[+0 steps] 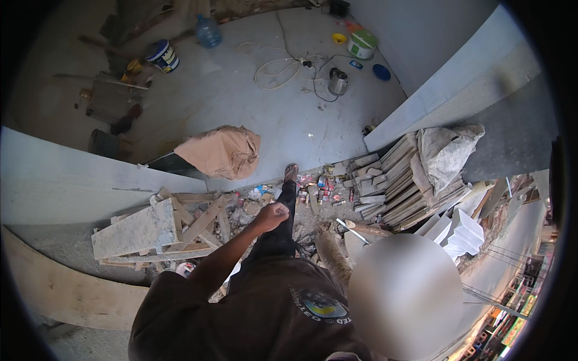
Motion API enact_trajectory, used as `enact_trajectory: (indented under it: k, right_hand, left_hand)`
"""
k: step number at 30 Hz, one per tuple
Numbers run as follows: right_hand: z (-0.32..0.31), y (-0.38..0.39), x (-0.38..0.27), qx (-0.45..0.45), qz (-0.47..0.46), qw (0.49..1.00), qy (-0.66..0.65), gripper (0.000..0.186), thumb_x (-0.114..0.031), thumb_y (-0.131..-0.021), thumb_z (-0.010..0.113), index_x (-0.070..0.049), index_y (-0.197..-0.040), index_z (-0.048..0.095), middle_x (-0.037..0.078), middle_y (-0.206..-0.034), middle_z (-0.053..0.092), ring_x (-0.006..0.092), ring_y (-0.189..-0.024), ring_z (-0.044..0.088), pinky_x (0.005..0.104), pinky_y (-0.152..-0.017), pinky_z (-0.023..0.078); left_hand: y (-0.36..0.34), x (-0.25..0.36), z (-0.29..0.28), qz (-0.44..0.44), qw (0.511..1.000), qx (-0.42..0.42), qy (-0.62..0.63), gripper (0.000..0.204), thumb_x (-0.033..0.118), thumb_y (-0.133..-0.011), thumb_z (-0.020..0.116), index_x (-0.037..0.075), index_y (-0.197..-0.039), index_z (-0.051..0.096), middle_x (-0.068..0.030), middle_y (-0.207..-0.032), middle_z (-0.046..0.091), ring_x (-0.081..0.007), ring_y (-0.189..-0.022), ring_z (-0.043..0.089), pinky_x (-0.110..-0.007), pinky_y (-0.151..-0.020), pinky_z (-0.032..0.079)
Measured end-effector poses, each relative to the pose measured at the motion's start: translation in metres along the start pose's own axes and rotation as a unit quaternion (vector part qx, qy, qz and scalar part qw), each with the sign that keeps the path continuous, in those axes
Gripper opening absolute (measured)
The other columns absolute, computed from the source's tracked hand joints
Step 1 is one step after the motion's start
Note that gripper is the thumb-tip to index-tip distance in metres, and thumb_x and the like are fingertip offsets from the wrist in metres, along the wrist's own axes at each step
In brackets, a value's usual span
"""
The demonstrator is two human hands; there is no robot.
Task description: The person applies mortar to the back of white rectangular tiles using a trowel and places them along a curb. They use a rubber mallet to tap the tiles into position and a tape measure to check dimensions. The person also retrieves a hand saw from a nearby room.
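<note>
My left hand (274, 213) is loosely closed in front of my body, above my dark trouser leg; whether it holds anything is hidden. My sandalled foot (291, 171) is at the edge of a pale floor (301, 132), beside scattered small packets and rubble (322, 189). A crumpled brown sheet (220, 150) lies over something at the left of this edge. A stack of flat boards (409, 180) with a pale sack (448, 156) on top sits to the right. My right hand is not visible; a blurred round patch covers the lower right.
Broken timber (150, 228) lies at left between walls. Inside are a water jug (208, 33), buckets (162, 55), a kettle (338, 82) and coiled cables (274, 75). White folded pieces (463, 231) lie at right, near a street edge.
</note>
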State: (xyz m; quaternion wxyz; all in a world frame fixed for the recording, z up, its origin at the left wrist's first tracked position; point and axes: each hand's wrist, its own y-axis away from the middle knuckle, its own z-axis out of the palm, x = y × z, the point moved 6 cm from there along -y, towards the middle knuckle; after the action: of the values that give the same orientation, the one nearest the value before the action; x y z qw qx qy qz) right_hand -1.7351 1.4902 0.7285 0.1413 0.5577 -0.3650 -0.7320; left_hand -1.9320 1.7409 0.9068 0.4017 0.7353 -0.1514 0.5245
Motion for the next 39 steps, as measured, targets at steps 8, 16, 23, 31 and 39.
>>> enact_trajectory:
  k: [8,16,23,31,39]
  right_hand:
    - [-0.096,-0.071,-0.119,0.308,0.104,0.938,-0.118,0.038,-0.024,-0.096,0.06,-0.006,-0.13,0.056,0.014,-0.102,0.068,0.0245,-0.083,0.068,0.0393,-0.071,0.055]
    - [-0.103,-0.209,-0.302,0.269,0.133,0.946,-0.119,0.039,-0.025,-0.099,0.055,-0.007,-0.134,0.054,0.015,-0.104,0.068,0.0265,-0.083,0.067,0.0366,-0.068,0.056]
    - [-0.145,-0.364,-0.359,0.115,0.085,0.981,0.131,0.041,-0.018,-0.093,0.057,0.001,-0.129,0.056,0.017,-0.102,0.067,0.0279,-0.078,0.067,0.0383,-0.061,0.056]
    - [-0.102,-0.578,-0.568,-0.011,0.124,0.978,0.167,0.041,-0.012,-0.092,0.054,0.002,-0.131,0.054,0.018,-0.098,0.066,0.0257,-0.071,0.064,0.0357,-0.057,0.054]
    - [-0.03,-0.806,-0.886,0.034,0.013,0.973,0.226,0.048,-0.007,-0.09,0.053,-0.003,-0.137,0.048,0.016,-0.106,0.064,0.0277,-0.082,0.064,0.0432,-0.073,0.052]
  left_hand:
    - [-0.184,0.02,-0.126,-0.046,0.999,0.013,0.008,0.026,0.016,-0.092,0.068,-0.004,-0.108,0.064,-0.0124,-0.102,0.07,-0.0175,-0.097,0.068,-0.033,-0.088,0.053]
    - [-0.288,0.102,-0.211,-0.03,0.998,0.026,-0.055,0.038,0.028,-0.088,0.067,-0.003,-0.11,0.065,-0.0188,-0.105,0.071,-0.0284,-0.102,0.07,-0.039,-0.092,0.053]
    - [-0.41,0.158,-0.268,0.004,0.99,0.124,-0.06,0.033,0.027,-0.089,0.066,0.0,-0.107,0.065,-0.0189,-0.1,0.071,-0.0326,-0.098,0.069,-0.042,-0.088,0.054]
    - [-0.459,-0.001,-0.348,-0.091,0.934,0.321,-0.13,0.029,0.028,-0.081,0.068,0.004,-0.096,0.072,-0.0161,-0.096,0.073,-0.0295,-0.094,0.071,-0.04,-0.085,0.055]
    - [-0.465,0.016,-0.377,-0.314,0.8,0.473,0.193,0.028,0.03,-0.076,0.068,0.005,-0.088,0.074,-0.014,-0.086,0.074,-0.0267,-0.084,0.072,-0.039,-0.079,0.055]
